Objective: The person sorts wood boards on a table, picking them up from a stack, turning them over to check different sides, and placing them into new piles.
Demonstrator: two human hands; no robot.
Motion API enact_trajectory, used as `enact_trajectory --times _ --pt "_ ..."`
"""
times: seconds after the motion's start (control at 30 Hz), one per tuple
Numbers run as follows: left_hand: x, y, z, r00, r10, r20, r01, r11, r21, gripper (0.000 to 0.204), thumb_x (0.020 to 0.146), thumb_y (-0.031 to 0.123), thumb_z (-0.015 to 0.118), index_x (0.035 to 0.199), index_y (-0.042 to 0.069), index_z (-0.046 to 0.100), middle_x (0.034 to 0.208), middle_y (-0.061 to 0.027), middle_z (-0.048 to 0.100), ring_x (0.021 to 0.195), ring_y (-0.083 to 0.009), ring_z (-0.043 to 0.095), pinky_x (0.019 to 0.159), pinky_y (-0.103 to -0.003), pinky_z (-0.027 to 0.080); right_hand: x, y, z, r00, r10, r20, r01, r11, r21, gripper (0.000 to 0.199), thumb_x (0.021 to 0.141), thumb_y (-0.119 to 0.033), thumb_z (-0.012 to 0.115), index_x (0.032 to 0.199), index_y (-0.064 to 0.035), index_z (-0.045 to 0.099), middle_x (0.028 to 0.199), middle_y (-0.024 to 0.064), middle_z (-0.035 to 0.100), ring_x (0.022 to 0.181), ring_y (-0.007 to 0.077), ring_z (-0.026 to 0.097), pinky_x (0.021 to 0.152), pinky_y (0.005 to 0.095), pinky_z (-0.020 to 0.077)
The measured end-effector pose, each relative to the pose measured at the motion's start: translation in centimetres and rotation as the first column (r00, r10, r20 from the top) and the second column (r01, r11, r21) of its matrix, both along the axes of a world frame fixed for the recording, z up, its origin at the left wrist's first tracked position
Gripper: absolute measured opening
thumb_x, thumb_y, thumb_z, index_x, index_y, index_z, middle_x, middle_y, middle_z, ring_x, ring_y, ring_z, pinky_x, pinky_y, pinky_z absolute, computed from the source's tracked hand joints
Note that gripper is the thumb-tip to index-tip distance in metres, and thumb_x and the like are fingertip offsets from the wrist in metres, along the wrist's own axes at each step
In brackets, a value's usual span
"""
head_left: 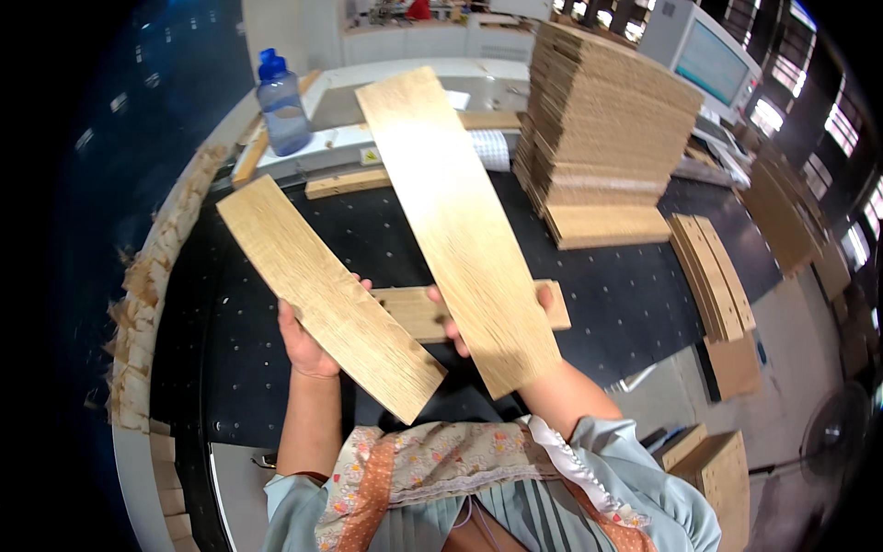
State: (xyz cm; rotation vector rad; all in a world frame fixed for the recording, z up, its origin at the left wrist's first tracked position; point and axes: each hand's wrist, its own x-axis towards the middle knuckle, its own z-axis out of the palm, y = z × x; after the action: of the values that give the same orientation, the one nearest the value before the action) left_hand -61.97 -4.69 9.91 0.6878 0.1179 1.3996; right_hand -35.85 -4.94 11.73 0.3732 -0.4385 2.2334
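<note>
Fingers curled round its edges, the left hand grips a shorter-looking wood-grain plank at nine o'clock, the right hand likewise a longer-looking plank at twelve, and an inward wrist turn could knock their near corners together.

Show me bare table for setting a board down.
Free: black table before the tall panel stack, left of the plank pile; also between the board in the left hand and the ragged rim. Crowded: the far side, around the bottle and stack.
</note>
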Motion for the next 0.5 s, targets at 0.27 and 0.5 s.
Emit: enact_trajectory --times 0.27,0.5 --pt "1.1 0.7 2.1 0.998 0.009 -0.06 -0.02 0.983 -0.183 0.091 0.081 0.076 0.025 0.137 0.005 0.033 0.122 -0.0255 0.05 0.104 -0.037 0.056 0.081 -0.053 0.049 -0.9 2.6 0.0 0.996 -0.086 -0.016 0.087 0.99 0.11 0.097 0.071 -0.061 0.066 0.144 -0.0155 0.021 0.139 0.0292 0.027 0.105 0.0405 0.053 0.074 0.0467 0.053" --pt "1.8 2.4 1.9 0.999 -0.029 0.017 0.032 0.984 -0.174 0.082 0.084 0.07 0.028 0.134 0.006 0.037 0.121 -0.0247 0.051 0.103 -0.0369 0.056 0.082 -0.056 0.048 -1.1 3.4 -0.3 0.987 -0.041 0.154 0.022 0.992 0.125 0.1 0.068 -0.06 0.068 0.144 -0.0127 0.023 0.138 0.0256 0.03 0.107 0.0381 0.052 0.078 0.0476 0.0498"
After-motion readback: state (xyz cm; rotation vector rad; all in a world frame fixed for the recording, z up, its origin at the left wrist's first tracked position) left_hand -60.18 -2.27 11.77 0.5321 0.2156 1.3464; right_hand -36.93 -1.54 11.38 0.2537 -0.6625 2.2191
